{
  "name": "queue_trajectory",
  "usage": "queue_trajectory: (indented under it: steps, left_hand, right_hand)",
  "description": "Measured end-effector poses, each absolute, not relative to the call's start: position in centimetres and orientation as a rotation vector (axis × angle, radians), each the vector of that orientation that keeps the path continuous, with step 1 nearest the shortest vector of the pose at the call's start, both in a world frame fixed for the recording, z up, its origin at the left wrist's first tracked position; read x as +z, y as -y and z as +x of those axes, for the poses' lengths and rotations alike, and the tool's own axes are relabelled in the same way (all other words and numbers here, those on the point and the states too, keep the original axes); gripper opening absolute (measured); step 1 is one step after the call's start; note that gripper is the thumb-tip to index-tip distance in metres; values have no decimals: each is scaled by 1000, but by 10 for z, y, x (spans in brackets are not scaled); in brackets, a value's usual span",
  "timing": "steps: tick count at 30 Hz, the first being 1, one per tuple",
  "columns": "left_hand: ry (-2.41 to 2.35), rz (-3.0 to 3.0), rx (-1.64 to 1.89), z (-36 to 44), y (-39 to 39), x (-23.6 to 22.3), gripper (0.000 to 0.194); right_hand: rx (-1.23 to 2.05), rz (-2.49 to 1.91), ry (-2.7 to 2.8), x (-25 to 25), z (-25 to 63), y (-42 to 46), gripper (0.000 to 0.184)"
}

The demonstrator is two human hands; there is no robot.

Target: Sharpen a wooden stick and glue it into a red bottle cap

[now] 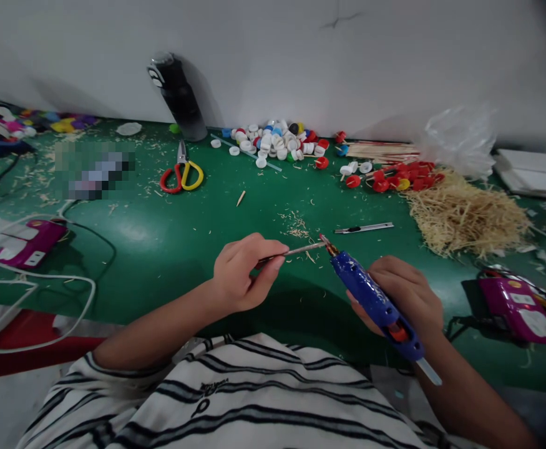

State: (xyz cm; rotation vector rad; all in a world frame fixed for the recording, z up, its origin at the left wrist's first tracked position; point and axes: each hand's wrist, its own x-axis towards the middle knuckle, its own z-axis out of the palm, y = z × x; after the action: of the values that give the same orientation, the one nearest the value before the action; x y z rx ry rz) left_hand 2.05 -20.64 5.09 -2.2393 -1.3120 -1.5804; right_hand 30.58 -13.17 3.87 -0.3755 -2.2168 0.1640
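Note:
My left hand (241, 273) pinches a thin greyish rod (304, 249) between thumb and fingers; its darker end lies in the grip, and its exact kind is unclear. Wrapped round a blue hot glue gun (369, 292) is my right hand (409, 293), partly hidden behind the gun. The nozzle points up and left, at the far end of the rod, where the two seem to meet. From the gun's rear sticks a clear glue stick (429, 371). Just beyond the nozzle lie a snap-off utility knife (364, 228) and small wood shavings (298, 227) on the green table.
Scissors (181, 174) with red and yellow handles lie at left centre. Along the wall stand a black bottle (179, 96) and piled bottle caps (277, 142). Red caps (406, 174), straw-like fibre (469, 215) and a purple power strip (520, 310) are at right; another purple strip (32, 243) is left.

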Motion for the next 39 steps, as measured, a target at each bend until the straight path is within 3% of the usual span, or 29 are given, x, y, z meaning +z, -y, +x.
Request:
queue_trajectory:
  steps: [6, 12, 27, 34, 39]
  left_hand:
    - [1202, -2296, -1547, 20, 206, 49, 9]
    - [1247, -2292, -1558, 19, 206, 49, 11]
    - [1261, -2253, -1643, 17, 206, 53, 9]
    - [1173, -2323, -1667, 17, 206, 52, 9]
    - [1215, -2334, -1650, 18, 207, 53, 9]
  right_hand:
    - [183, -381, 2205, 39, 306, 133, 29]
    - [211, -369, 2251, 44, 304, 136, 35]
    - [131, -352, 2275, 51, 305, 133, 17]
    - [150, -348, 2279, 54, 304, 138, 26]
    - [149, -335, 2280, 53, 304, 139, 21]
